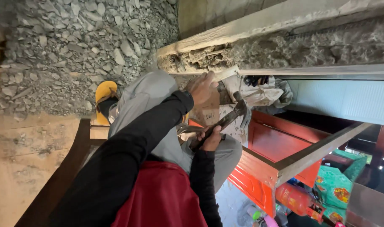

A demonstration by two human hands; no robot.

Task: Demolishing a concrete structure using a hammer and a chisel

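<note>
Grip, right hand (211, 141): closing around the handle of a hammer (225, 120), fist tight, head pointing up toward the wall.
Grip, left hand (201, 86): pinching a chisel-like tool (224, 75) against the broken edge; fingers hiding most of it, so exact hold hard to tell.
Hammer position: hanging just below the left hand, not touching the struck end.
Near: person is crouching, grey trousers (158, 90), black sleeves, red cloth at the lap, yellow sandal (104, 93) on a wooden plank (28, 147).
Work spot: rough concrete channel (209, 56) is showing chipped, crumbling material at its near end.
Progress, judged: near end already looking hacked out; long stretch of concrete (326, 44) farther along still standing intact.
Far: gravel (74, 38) lying beyond; red frame (280, 147) beside.
</note>
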